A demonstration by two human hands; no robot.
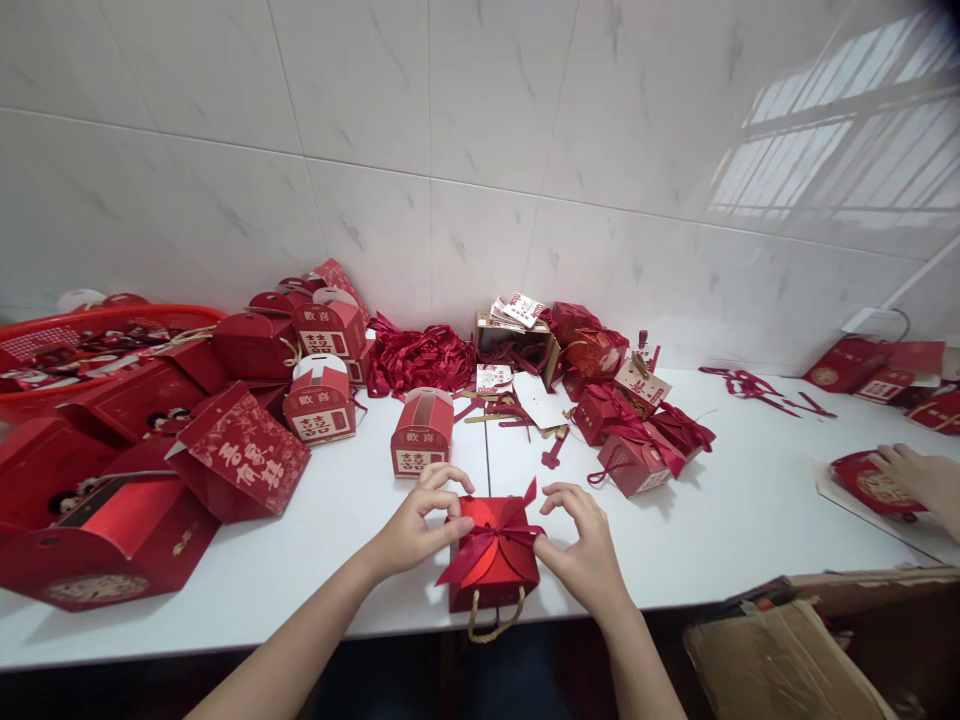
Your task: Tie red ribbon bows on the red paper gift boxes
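Observation:
A small red gift box (487, 596) stands at the table's front edge, its petal-like top flaps folded in and a twisted cord handle (495, 636) hanging at the front. Across its top lies a dark red ribbon (497, 536), tied in a bow with loose tails. My left hand (420, 522) is at the left of the bow, thumb and a finger closed on the ribbon. On the other side, my right hand (586, 545) has its thumb at the bow's right end, fingers curled, pinching the ribbon there. The undersides of both grips are hidden.
Red boxes (244, 455) pile up at left beside a red plastic basket (30, 345). One box (422, 435) stands just beyond my left hand. Behind lie heaped ribbons (421, 358); tied boxes (637, 455) sit right. Another person's hand (919, 485) touches a red packet (874, 482). Cardboard (780, 660) lies below.

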